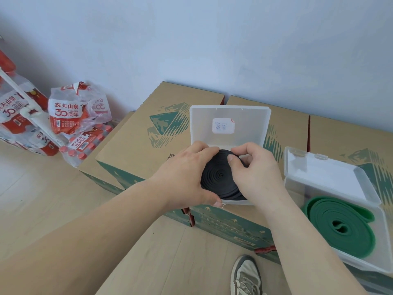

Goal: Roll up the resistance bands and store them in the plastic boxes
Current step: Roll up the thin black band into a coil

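Coil retention governs this step: both hands grasp the black resistance band (219,177), the left hand (185,177) cupping its rim and the right hand (253,173) pinching the outer tail, at the mouth of the open plastic box (248,128). Lower it flat and release, by judgement, only once the walls confine it. Band is matte rubber, likely springy, in a flat spiral; box is thin translucent plastic, hinged, resting on cardboard cartons (131,145).

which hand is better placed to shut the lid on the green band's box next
Right, probably. The right hand pinches the black band on the side nearest the green band's box, whose lid lies open. The left hand grips the roll's far side and would have to cross over.
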A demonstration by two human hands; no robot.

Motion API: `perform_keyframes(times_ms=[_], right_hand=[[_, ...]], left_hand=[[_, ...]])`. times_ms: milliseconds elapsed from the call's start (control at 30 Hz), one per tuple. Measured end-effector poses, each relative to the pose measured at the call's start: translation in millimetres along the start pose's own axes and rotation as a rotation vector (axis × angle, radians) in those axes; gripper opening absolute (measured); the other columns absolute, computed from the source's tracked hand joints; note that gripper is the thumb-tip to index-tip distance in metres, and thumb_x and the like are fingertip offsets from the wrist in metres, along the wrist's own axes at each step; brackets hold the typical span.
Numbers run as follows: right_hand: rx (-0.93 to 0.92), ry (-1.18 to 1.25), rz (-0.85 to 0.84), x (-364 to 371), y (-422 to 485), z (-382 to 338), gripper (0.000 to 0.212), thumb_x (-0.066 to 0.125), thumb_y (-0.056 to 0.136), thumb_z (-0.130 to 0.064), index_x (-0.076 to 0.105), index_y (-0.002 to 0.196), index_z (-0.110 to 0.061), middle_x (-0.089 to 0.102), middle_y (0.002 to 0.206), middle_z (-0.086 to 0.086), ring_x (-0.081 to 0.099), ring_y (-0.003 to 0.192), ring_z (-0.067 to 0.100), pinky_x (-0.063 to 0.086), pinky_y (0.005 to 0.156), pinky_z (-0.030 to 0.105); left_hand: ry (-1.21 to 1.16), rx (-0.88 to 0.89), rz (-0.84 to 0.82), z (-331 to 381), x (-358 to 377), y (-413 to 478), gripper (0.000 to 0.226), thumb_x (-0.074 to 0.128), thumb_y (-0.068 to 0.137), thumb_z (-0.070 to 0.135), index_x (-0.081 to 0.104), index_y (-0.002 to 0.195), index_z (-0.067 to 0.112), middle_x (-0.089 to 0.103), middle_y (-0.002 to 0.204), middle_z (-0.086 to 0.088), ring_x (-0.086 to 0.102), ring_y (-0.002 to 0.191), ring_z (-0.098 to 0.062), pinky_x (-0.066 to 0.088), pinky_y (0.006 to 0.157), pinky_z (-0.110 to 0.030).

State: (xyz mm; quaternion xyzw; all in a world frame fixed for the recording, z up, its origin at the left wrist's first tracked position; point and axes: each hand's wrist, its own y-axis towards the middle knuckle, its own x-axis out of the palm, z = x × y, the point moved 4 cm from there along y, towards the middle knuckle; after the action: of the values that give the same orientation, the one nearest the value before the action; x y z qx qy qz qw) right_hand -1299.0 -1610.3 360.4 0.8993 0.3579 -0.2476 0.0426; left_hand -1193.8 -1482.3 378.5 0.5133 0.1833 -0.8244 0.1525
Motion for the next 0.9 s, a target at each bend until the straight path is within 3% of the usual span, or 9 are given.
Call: perform_keyframes(times_ms=[300,433,533,733,900], right_hand=[[0.053,-0.099,-0.055,4.5,3.5,1.9,0.008,0.061,0.098,-0.020,0.065,0.100,-0.026,0.069,0.092,0.000,0.063,0.078,0.016,0.041,0.061,0.025],[0.046,-0.165,-0.073,4.7,3.9,-0.9,0.006,0.060,0.099,-0.018,0.064,0.101,-0.022,0.061,0.080,-0.002,0.057,0.071,0.016,0.038,0.058,0.025],[0.052,-0.225,-0.076,6.2,3.4,-2.5,0.005,0.060,0.098,-0.017,0.064,0.098,-0.021,0.056,0.073,-0.003,0.054,0.067,0.016,0.036,0.055,0.025],[0.093,-0.338,-0.088,11.1,3.1,-6.8,0.010,0.060,0.099,-0.020,0.065,0.108,-0.017,0.065,0.099,0.006,0.058,0.083,0.024,0.042,0.068,0.029],[0.053,-0.522,-0.150,11.2,-2.8,-15.9,0.014,0.058,0.098,-0.017,0.064,0.110,-0.013,0.066,0.102,0.008,0.054,0.086,0.027,0.044,0.069,0.033]], left_hand=[[0.090,-0.003,-0.086,-1.1,2.2,4.1,0.106,0.085,0.061,0.068,0.037,0.150,0.036,0.045,0.137,0.013,0.047,0.127,-0.014,0.050,0.099,-0.041],[0.095,0.010,-0.124,-1.8,3.6,4.3,0.096,0.081,0.066,0.069,0.041,0.146,0.038,0.046,0.140,0.015,0.047,0.130,-0.013,0.050,0.100,-0.042],[0.139,-0.005,-0.180,0.1,3.6,8.3,0.090,0.081,0.064,0.070,0.044,0.140,0.040,0.045,0.131,0.013,0.046,0.124,-0.013,0.053,0.093,-0.043],[0.259,-0.030,-0.258,7.1,1.9,14.7,0.091,0.080,0.064,0.073,0.044,0.139,0.038,0.042,0.122,0.008,0.043,0.123,-0.017,0.050,0.085,-0.040],[0.355,-0.053,-0.303,15.3,2.1,15.2,0.091,0.078,0.067,0.073,0.043,0.140,0.034,0.041,0.125,0.002,0.034,0.122,-0.024,0.053,0.095,-0.051]])
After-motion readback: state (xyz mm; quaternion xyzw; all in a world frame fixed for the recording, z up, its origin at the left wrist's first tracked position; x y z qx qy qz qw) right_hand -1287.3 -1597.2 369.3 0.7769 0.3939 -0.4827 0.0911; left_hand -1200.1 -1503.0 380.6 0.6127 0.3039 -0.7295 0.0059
